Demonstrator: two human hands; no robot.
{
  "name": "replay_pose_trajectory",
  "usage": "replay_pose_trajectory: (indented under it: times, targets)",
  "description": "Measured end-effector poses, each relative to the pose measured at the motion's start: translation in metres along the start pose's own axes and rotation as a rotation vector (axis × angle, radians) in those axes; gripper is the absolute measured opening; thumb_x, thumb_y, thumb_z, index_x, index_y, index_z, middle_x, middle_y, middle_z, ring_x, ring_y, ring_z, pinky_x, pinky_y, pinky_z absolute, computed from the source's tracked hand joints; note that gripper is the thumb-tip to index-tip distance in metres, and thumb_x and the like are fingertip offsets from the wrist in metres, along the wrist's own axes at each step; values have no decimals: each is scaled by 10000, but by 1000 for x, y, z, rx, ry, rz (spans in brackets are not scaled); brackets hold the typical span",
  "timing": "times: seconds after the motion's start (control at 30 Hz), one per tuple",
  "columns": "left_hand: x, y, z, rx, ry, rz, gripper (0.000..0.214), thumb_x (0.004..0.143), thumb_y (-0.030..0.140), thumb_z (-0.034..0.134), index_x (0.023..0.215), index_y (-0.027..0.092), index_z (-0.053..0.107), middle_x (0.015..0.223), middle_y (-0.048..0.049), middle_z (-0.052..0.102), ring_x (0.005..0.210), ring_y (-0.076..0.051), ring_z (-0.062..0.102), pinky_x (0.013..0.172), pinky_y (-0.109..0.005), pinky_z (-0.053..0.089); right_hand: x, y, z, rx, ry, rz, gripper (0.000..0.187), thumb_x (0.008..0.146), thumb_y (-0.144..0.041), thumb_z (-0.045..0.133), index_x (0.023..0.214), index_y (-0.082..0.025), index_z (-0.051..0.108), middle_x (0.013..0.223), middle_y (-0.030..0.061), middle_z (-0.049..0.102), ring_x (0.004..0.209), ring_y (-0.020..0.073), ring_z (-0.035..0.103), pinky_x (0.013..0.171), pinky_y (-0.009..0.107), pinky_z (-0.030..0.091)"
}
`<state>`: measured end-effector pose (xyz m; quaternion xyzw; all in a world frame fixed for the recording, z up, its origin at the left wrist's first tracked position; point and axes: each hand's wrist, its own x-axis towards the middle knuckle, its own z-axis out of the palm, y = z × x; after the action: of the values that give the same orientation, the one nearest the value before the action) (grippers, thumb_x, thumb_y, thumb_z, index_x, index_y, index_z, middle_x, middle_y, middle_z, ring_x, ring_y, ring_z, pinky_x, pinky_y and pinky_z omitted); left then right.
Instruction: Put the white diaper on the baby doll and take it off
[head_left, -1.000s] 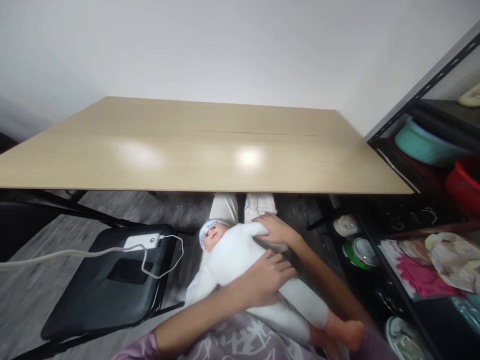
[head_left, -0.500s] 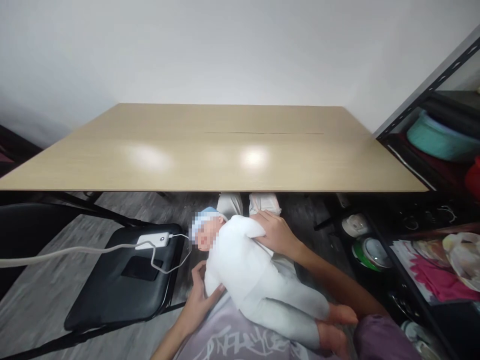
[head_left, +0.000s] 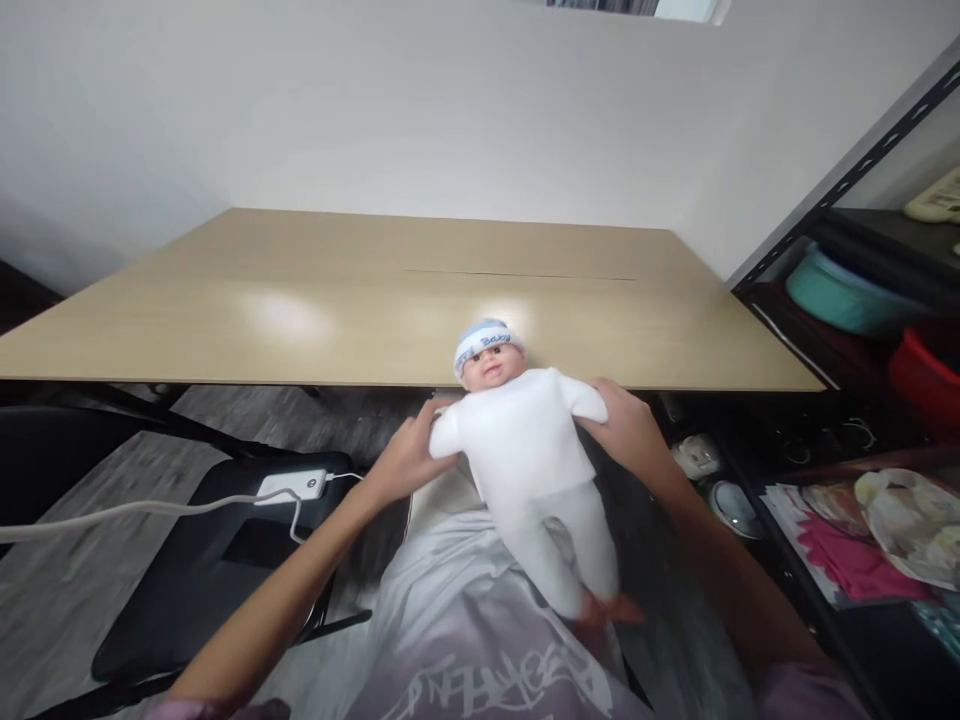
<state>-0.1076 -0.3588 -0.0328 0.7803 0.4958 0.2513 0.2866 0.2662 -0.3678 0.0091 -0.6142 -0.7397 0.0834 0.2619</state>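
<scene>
A baby doll (head_left: 525, 435) in a white top and pale trousers, with a blue and white cap, hangs upright in front of me, face towards me. My left hand (head_left: 411, 450) is closed round the doll's arm on the left side of the view. On the other side, my right hand (head_left: 624, 425) grips its other arm near the sleeve end. The head overlaps the near edge of the wooden table (head_left: 337, 290). Its bare feet dangle over my lap and look blurred.
To the left stands a black chair (head_left: 172, 590) bearing a white power bank (head_left: 294, 485) with a cable and a dark phone (head_left: 262, 541). A shelf at the right holds a teal basin (head_left: 847, 290), a red container (head_left: 926, 375) and pink cloth (head_left: 851, 555).
The doll has been raised from lying slanted across my lap to upright at the table edge. Both hands have risen with it, now one at each arm.
</scene>
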Motion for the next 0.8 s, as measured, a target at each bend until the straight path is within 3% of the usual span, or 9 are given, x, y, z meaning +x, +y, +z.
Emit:
replay_pose_trajectory:
  times: [0.1, 0.2, 0.3, 0.5, 0.63, 0.8]
  targets:
    - [43, -6, -14, 65, -26, 54, 701, 907, 443, 735, 1525, 226, 486, 1449, -121, 729, 1216, -348, 743, 1000, -416, 559, 18, 17, 7, -77, 29, 15, 303, 1021, -505, 658, 1167, -249, 728, 1109, 96, 789, 963, 306, 728, 751, 350, 464]
    - [68, -15, -22, 170, -34, 75, 684, 949, 476, 713, 1550, 241, 487, 1444, -118, 739, 1196, -343, 749, 1043, -443, 525, 25, 32, 14, -168, 84, 26, 322, 1040, -514, 635, 1204, -254, 728, 1135, 93, 788, 991, 313, 730, 753, 358, 471]
    - [73, -29, -25, 324, -10, 99, 632, 996, 504, 676, 1543, 239, 506, 1420, -124, 754, 1186, -354, 750, 1077, -487, 487, 20, 48, 23, -225, 138, 1, 366, 1064, -536, 604, 1280, -257, 702, 1201, 110, 784, 1045, 337, 734, 809, 397, 518]
    - [69, -63, -23, 468, 153, 169, 555, 1000, 589, 692, 1435, 250, 626, 1218, -92, 808, 1028, -327, 751, 919, -442, 517, 17, 76, 47, -218, 186, -21, 341, 1079, -534, 590, 1327, -308, 650, 1154, 132, 775, 1024, 394, 739, 849, 505, 559]
    - [88, -76, -28, 521, 220, 149, 514, 1026, 638, 655, 1347, 238, 667, 1114, -94, 811, 998, -331, 739, 889, -432, 504, 47, 89, 58, -209, 177, -18, 313, 1081, -516, 578, 1280, -288, 658, 1094, 124, 768, 980, 381, 734, 802, 484, 550]
    - [143, -91, -42, 529, 239, 56, 553, 1048, 710, 583, 1262, 207, 671, 1083, -112, 786, 1020, -341, 714, 925, -441, 491, 112, 103, 74, -163, 134, 7, 404, 1066, -585, 567, 1239, -234, 668, 1102, 120, 753, 981, 350, 716, 786, 421, 528]
